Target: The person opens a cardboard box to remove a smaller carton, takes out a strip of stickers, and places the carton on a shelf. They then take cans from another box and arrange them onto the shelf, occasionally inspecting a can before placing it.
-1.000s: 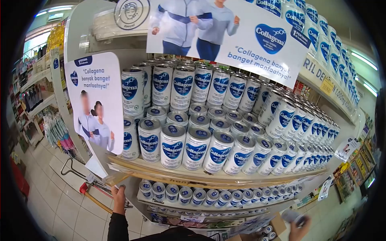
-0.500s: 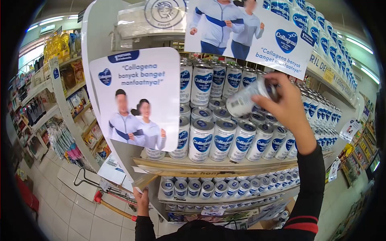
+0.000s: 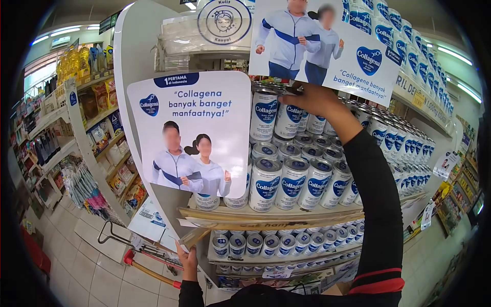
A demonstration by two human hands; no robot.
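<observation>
My right hand (image 3: 313, 102) reaches to the upper layer of white-and-blue Collagena cans, fingers closed around the top of a can (image 3: 289, 122). That can stands upright beside another can (image 3: 264, 115), on top of the lower layer. Part of its rim is hidden by my fingers. In front, a row of lower cans (image 3: 266, 185) lines the shelf edge. Low on the left, my left hand (image 3: 188, 262) is closed at the loose end of the shelf-edge strip (image 3: 197, 236), by the display's side panel.
A printed sign (image 3: 192, 133) covers the shelf's left side, and a hanging banner (image 3: 327, 46) is just above my right hand. More cans fill the lower shelf (image 3: 286, 260). A cart with a red-and-yellow handle (image 3: 153, 271) stands at lower left, near stocked side shelves (image 3: 102, 117).
My right hand has moved left and inward with the tilted can, which now appears upright on the upper layer. My left hand remains at the strip. The view has shifted slightly.
</observation>
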